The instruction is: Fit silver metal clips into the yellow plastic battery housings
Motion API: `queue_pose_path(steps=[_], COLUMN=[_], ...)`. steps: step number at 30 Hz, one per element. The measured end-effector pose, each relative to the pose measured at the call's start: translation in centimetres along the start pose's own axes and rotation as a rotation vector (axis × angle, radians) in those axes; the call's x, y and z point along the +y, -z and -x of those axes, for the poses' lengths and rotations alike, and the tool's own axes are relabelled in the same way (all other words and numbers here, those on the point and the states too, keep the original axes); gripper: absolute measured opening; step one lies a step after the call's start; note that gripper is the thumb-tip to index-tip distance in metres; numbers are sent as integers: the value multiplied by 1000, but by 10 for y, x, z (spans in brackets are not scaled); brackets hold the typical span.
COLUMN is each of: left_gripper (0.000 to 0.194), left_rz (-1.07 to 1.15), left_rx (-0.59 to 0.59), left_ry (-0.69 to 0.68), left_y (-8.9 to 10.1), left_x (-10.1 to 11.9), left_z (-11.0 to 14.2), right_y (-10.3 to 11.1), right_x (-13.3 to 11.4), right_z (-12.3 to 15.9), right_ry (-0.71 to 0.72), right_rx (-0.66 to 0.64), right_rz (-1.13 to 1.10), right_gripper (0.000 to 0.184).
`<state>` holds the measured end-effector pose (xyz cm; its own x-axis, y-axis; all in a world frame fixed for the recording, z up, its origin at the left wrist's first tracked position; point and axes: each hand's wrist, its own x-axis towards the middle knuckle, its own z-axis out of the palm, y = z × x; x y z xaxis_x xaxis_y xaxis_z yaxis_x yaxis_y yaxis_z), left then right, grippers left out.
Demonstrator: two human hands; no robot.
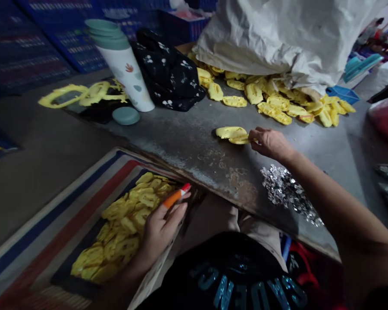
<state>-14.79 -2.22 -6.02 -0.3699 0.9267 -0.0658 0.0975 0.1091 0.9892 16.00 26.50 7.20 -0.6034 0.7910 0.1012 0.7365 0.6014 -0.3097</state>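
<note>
My right hand [270, 143] reaches over the grey tabletop, its fingers closed on the end of a yellow plastic piece [239, 140]. Another oval yellow piece [230, 131] lies against it on the far side. My left hand [163, 228] is at the near table edge, beside a striped woven sack [116, 165] full of similar yellow pieces [123, 221]. An orange covering with a red tip [176, 197] is around one of its fingers. The fingers look apart, with nothing plainly held between them.
A large white sack [278, 38] spills yellow pieces [278, 103] across the table's back. Small shiny metal parts [287, 193] lie under my right forearm. At back left stand a white bottle [124, 71], its teal lid [126, 116] and a black patterned bag [168, 73].
</note>
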Motion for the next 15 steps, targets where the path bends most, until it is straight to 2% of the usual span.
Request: queue_pose_path(steps=[3, 5, 7, 9, 11, 13, 15], left_gripper=[49, 49, 55, 63, 70, 71, 70], left_rz=[238, 356, 422, 411, 353, 321, 328], left_rx=[-202, -276, -315, -301, -265, -293, -357], left_ry=[37, 69, 94, 105, 109, 102, 89], left_y=[-40, -63, -82, -97, -107, -112, -112], left_x=[40, 58, 68, 70, 72, 77, 85], left_z=[-5, -10, -18, -28, -38, -43, -43], right_y=[9, 0, -22, -48, -74, -93, -102], right_x=[-12, -27, -41, -46, -44, -40, -41], right_z=[48, 79, 100, 108, 106, 99, 92], right_ry=[-69, -113, -159, -189, -89, -37, 27], right_rx=[-8, -20, -19, 19, 169, 260, 260], right_rz=[-211, -368, -498, -601, -732, -724, -687], right_gripper=[4, 10, 14, 15, 18, 27, 40])
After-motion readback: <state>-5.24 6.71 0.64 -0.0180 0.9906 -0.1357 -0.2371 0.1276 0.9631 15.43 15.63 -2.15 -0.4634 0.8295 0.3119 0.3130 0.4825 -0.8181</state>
